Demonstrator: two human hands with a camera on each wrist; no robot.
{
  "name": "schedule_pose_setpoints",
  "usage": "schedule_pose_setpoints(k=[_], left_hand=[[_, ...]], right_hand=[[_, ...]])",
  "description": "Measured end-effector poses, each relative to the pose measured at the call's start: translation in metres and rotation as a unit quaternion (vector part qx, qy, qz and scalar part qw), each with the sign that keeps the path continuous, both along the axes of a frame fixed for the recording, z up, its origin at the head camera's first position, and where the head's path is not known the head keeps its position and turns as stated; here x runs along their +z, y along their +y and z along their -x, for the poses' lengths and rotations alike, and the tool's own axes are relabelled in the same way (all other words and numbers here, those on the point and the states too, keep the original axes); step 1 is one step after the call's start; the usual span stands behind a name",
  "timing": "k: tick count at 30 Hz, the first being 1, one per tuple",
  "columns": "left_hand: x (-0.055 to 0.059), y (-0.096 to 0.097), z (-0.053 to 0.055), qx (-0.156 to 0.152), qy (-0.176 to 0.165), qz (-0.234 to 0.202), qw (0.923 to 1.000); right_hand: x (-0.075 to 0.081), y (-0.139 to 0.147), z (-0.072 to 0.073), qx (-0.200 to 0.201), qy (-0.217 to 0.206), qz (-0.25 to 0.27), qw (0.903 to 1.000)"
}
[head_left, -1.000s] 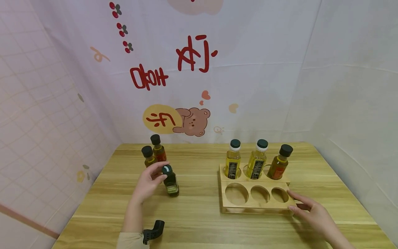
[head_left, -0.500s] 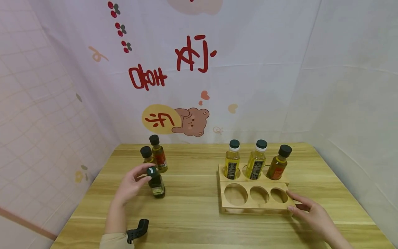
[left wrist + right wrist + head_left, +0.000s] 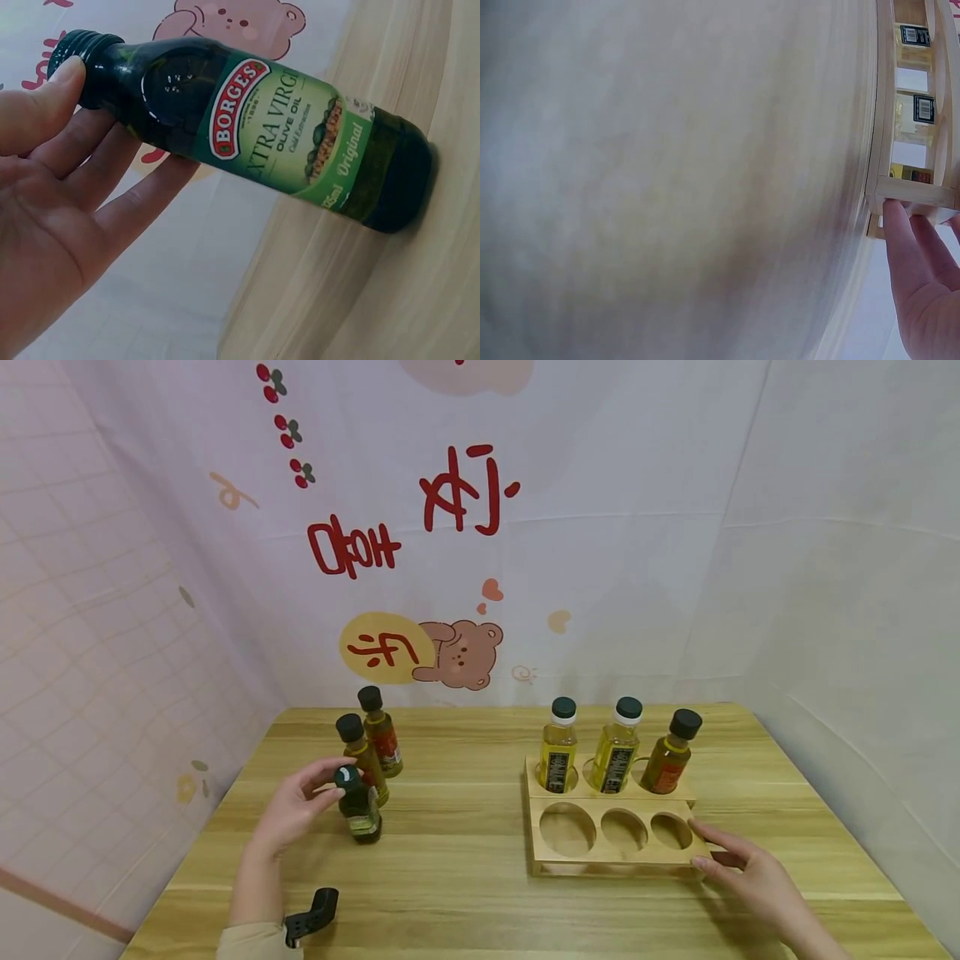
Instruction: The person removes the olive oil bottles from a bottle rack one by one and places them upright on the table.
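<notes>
With thumb and fingers my left hand (image 3: 292,806) pinches the dark green cap of an olive oil bottle (image 3: 361,818). In the left wrist view this olive oil bottle (image 3: 277,135) shows a green label, its base at or just above the tabletop. Two black-capped oil bottles (image 3: 363,760) (image 3: 385,743) stand right behind it. My right hand (image 3: 750,868) grips the right end of a two-tier wooden bottle rack (image 3: 607,858). Three oil bottles (image 3: 557,760) (image 3: 617,758) (image 3: 667,764) stand in its back row; the front row's three round holes hold none.
The wooden table (image 3: 457,893) runs back to a white printed cloth (image 3: 622,568). A black wrist mount (image 3: 311,918) juts from the left sleeve over the tabletop.
My left hand has moved left with the olive oil bottle, in front of the two black-capped bottles. The right hand and the rack have stayed in place.
</notes>
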State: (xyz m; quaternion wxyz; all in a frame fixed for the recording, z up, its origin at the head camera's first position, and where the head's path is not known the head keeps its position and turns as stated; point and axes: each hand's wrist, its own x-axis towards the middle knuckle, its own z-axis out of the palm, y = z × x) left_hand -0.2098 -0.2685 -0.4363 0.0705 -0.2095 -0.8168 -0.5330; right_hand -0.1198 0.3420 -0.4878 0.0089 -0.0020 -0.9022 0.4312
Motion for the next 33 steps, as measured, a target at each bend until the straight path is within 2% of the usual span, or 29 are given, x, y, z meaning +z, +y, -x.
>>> schedule_pose_setpoints(k=[6,21,33], left_hand=[[-0.001,-0.007,0.000,-0.019,0.016,-0.011,0.9996],[0.001,-0.014,0.002,-0.064,0.000,-0.023,0.9977],[-0.001,-0.025,0.002,-0.085,0.008,-0.022,0.9961]], right_hand=[[0.001,-0.001,-0.001,0.000,-0.001,-0.001,1.0000],[0.002,-0.002,-0.001,-0.004,-0.005,-0.005,1.0000],[0.002,-0.001,-0.001,-0.002,-0.009,0.002,1.0000]])
